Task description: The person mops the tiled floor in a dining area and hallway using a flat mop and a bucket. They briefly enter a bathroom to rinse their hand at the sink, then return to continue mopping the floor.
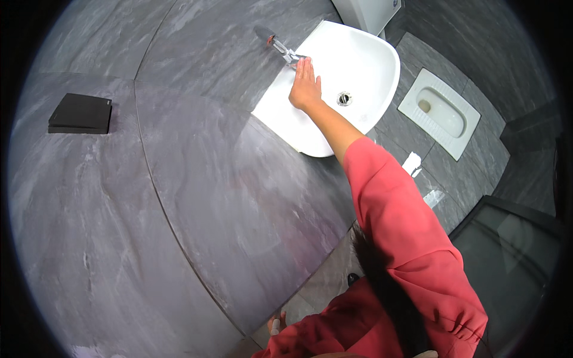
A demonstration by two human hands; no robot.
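My right hand (305, 87) is stretched out flat over the chrome faucet (282, 48) of a white wall-mounted washbasin (369, 49). Its fingertips overlap the faucet's front end, and most of the fingers lie extended side by side. No object shows in this hand. Part of the faucet is hidden under it. Below the wrist, a round metal drain (344, 99) sits in the basin. Low in the picture, my left hand (283, 317) shows only partly beside the pink clothing. Something small and white (275, 327) is at its fingers; whether it is held or worn is unclear.
Grey marbled wall panels (215, 179) fill the left side, with a black box (80, 114) fixed there. A white squat toilet (441, 114) is set in the tiled floor. White scraps (412, 164) lie nearby. A dark glass panel (510, 250) stands at right.
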